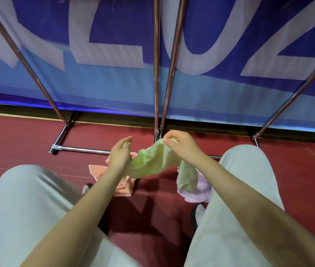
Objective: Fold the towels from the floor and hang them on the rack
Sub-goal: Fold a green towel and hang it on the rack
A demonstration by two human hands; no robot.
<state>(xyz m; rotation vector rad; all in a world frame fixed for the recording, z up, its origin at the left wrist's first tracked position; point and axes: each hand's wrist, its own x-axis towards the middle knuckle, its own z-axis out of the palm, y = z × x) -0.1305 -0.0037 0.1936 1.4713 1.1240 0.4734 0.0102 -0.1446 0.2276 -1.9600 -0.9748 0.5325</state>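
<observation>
The green towel (149, 162) is showing a soft, ribbed, matt cloth; the orange towel (97, 170) and pink towel (197, 193) are looking equally fluffy. The rack (156, 74) is gleaming as polished metal, the red floor (18, 139) is shining smooth, and the banner (114, 83) is looking like fine matt fabric.

Place: indoor hall, sports-court type.
Floor (27, 139): dark red, smooth, with a painted line.
Backdrop: large blue banner (114, 81) with big pale letters.
Fixture: chrome rack (87, 149) standing on floor.
</observation>
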